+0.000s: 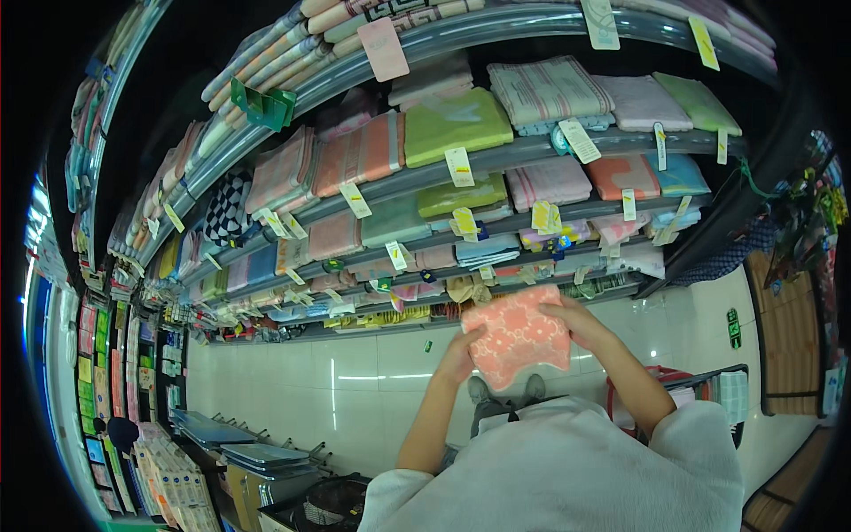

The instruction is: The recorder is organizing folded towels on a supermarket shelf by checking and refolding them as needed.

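Observation:
A coral-pink cloth with a pale floral pattern (522, 336), probably a towel, is stretched between my two hands in front of my body. My left hand (459, 354) grips its left edge, thumb on top. On the opposite side, my right hand (576, 320) pinches the upper right edge. The cloth's lower edge curves upward in the middle. Beyond it stand shelves of folded towels, among them a lime-green towel (459, 126) and an orange towel (359, 154), with tags hanging over the shelf edges.
Pale floor tiles (279, 372) run below the shelves. Folded metal-framed tables (266, 459) stand at lower left. A rack with folded cloths (728, 399) is close on my right. Wooden-slat platforms (784, 332) lie farther right. Packaged goods (169, 475) fill the lower left.

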{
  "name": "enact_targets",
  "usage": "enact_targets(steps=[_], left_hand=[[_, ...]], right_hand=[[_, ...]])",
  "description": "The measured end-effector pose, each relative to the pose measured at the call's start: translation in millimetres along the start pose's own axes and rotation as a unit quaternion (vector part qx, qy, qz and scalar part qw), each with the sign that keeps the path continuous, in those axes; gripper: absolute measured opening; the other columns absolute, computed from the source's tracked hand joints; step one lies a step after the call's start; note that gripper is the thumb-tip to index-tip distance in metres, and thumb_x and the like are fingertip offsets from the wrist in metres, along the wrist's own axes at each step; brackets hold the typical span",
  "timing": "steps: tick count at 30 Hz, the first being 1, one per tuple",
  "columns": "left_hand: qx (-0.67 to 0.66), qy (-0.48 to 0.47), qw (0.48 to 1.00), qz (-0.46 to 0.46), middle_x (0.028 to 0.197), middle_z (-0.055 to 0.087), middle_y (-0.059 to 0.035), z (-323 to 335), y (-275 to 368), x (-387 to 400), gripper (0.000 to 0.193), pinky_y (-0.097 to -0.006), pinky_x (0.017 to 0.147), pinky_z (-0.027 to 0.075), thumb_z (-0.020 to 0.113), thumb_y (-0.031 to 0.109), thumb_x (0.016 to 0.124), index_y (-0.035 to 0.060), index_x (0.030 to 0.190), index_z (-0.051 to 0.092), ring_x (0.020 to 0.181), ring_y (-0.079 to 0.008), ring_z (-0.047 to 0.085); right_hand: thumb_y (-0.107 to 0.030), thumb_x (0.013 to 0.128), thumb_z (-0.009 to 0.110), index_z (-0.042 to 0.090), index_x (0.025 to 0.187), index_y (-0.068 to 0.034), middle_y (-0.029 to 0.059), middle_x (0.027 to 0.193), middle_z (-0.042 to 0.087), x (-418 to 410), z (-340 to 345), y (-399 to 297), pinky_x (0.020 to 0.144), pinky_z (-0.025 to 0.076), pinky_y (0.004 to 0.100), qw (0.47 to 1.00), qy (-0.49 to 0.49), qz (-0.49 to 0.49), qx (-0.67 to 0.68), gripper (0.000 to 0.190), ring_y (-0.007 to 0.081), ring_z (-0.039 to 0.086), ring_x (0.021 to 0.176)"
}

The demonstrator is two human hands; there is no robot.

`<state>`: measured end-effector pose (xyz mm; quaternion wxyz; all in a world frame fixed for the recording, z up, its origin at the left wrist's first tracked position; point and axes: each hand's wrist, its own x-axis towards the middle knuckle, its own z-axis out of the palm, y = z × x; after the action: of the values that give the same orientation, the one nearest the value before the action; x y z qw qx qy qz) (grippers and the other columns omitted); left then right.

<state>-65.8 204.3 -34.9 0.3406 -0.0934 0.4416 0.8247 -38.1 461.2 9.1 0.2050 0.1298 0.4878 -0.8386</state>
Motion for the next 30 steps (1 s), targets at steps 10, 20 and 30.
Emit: enact_targets(steps=[10, 20, 30], left_hand=[[0.293, -0.052, 0.903, 0.310, 0.119, 0.054, -0.0113, 40.8, 87.5, -49.6, 0.031, -0.0305, 0.092, 0.044, 0.046, 0.008, 0.090, -0.0006, 0.120, 0.051, 0.106, -0.0185, 0.054], [0.173, -0.031, 0.959, 0.224, 0.120, 0.055, -0.0110, 28.9, 98.7, -57.1, 0.036, -0.0332, 0.091, 0.046, 0.050, 0.018, 0.091, -0.0002, 0.122, 0.050, 0.108, -0.0205, 0.055], [0.010, -0.114, 0.976, 0.183, 0.128, 0.050, -0.0114, 22.8, 73.7, -59.5, 0.043, -0.0366, 0.095, 0.044, 0.046, 0.026, 0.094, 0.0018, 0.128, 0.042, 0.114, -0.0225, 0.052]], right_hand=[[-0.005, 0.075, 0.069, 0.061, 0.110, -0.003, 0.0110, 0.109, 0.060, -17.2, 46.9, -57.5, 0.087, 0.043, 0.0293, 0.867, -0.034, -0.371, -0.330, 0.036, 0.0186, 0.055, 0.101], [-0.002, 0.079, 0.065, 0.061, 0.110, -0.001, 0.0047, 0.103, 0.063, -2.1, 71.3, -79.2, 0.080, 0.048, 0.0245, 0.916, -0.134, -0.295, -0.235, 0.031, 0.0101, 0.059, 0.091], [-0.023, 0.090, 0.056, 0.043, 0.128, -0.007, 0.0049, 0.118, 0.055, -1.1, 58.6, -64.5, 0.088, 0.045, 0.0276, 0.962, -0.196, -0.190, 0.003, 0.043, 0.0116, 0.053, 0.106]])
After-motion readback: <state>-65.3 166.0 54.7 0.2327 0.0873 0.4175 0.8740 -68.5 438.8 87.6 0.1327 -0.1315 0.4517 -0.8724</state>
